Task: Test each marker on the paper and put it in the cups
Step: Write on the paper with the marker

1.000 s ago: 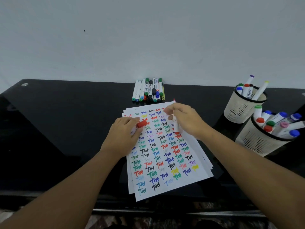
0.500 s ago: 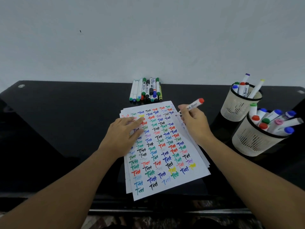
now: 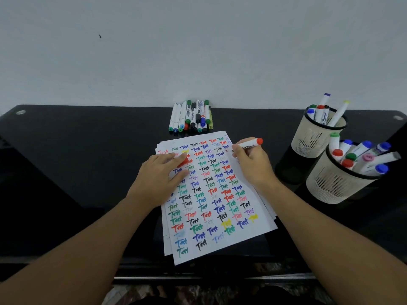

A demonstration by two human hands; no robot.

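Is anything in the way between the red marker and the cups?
Nothing visible: bare table lies between the red marker, held in the right hand, and the cups, though both cups already hold markers.

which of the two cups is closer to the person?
The lower-right cup, holding blue, red, green and pink-capped markers; the other cup stands behind it, nearer the wall.
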